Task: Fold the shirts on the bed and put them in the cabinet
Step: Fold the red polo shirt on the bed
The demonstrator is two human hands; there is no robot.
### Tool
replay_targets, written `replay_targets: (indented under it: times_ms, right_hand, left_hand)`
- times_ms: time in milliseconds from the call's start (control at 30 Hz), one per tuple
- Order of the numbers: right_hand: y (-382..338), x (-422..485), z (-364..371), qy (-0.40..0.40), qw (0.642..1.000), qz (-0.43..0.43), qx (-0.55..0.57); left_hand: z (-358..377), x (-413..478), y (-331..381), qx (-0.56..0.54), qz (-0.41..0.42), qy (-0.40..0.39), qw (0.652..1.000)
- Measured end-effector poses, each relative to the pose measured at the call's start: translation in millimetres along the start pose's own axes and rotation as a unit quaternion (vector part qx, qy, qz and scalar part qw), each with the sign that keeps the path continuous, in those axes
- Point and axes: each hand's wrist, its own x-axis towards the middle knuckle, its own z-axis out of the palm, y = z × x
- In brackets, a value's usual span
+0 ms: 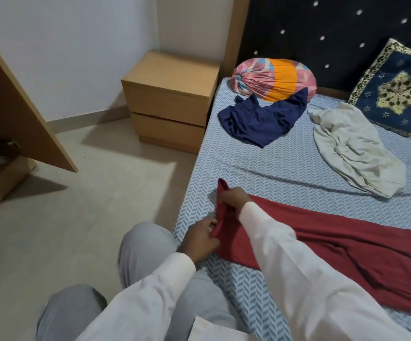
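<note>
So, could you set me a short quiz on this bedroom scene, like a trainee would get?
1. True or false: the left hand and the right hand both grip the red shirt.
2. The navy shirt lies against: A the striped bolster, B a suitcase, C a chair.
3. Fill in: the pale garment lies beside the ___ cushion.
Key: 1 true; 2 A; 3 blue.

Pale walls (76, 45), beige floor (81, 198) — wooden two-drawer nightstand (170, 99), dark studded headboard (334, 33)
</note>
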Motion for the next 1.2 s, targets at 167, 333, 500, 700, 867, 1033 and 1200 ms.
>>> replay_targets:
  times_ms: [167, 333, 500, 700, 867, 1033, 1200]
  right_hand:
    - [41.3, -4.4, -43.5, -0.04, 0.985, 0.066, 0.153]
    - [59.7, 2.0, -58.0, -0.018, 0.991, 0.049, 0.122]
    - [65.7, 0.6, -52.1, 0.112, 0.987, -0.028, -0.107]
    - [66.4, -3.4, -32.5, 0.083, 0.924, -0.28, -0.246]
    - [67.6, 2.9, -39.2, 0.052, 0.918, -0.228, -0.319]
    - [54.7, 12.5, -36.7, 0.049, 0.94, -0.202, -0.271]
    - [46.4, 30.2, -47.3, 0.064, 0.981, -0.053, -0.174]
  left_hand:
    - [21.1, 0.3, 13.4, 0.124, 0.075, -0.054, 0.988]
    - [52.4, 3.1, 31.7, 0.167, 0.079, -0.092, 0.979]
    - [71.8, 7.0, 29.4, 0.196, 0.082, -0.166, 0.963]
    - [67.0, 10.6, 23.0, 0.144, 0.072, -0.091, 0.983]
    - [60.6, 16.0, 11.2, 0.199, 0.033, -0.17, 0.965]
    - [58.1, 19.5, 6.5, 0.129, -0.046, -0.126, 0.983]
    - [56.9, 22.3, 0.8, 0.133, -0.127, -0.019, 0.983]
